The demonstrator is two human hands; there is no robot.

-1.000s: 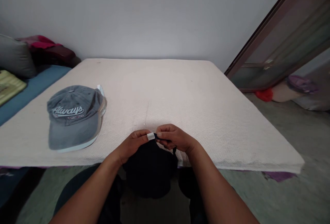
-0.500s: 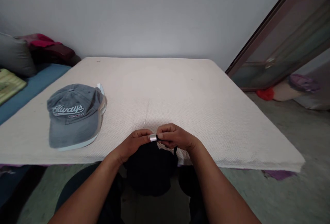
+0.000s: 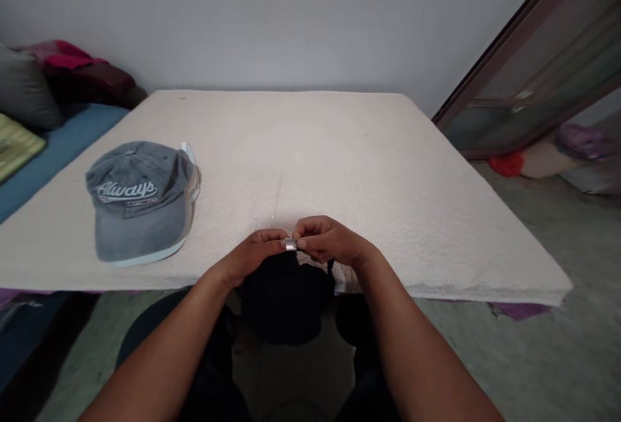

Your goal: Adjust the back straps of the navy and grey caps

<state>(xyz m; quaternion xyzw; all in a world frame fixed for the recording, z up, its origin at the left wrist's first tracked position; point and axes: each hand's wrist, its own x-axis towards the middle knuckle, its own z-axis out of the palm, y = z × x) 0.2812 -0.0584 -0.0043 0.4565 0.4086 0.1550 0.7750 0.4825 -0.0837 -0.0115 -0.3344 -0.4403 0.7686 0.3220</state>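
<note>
A black cap [image 3: 286, 305] hangs at the near edge of the covered surface, between my knees. At its back strap is a silver metal buckle [image 3: 290, 244]. My left hand [image 3: 252, 255] pinches the buckle between thumb and fingers. Close beside it, my right hand [image 3: 330, 241] is closed on the black strap just right of the buckle. To the left lies a grey cap [image 3: 138, 199] with white "Always" lettering, its brim toward me; neither hand touches it.
A cream textured cover [image 3: 339, 144] spreads over the flat surface against a pale wall [image 3: 291, 21]. A grey cushion [image 3: 22, 88] and a yellow cloth [image 3: 17, 144] rest at far left. A dark-framed door [image 3: 524, 66] and bundles [image 3: 548, 153] are at right.
The view has tilted slightly, so everything sits a little differently in the picture. Both hands keep hold at the buckle and strap, with little visible movement.
</note>
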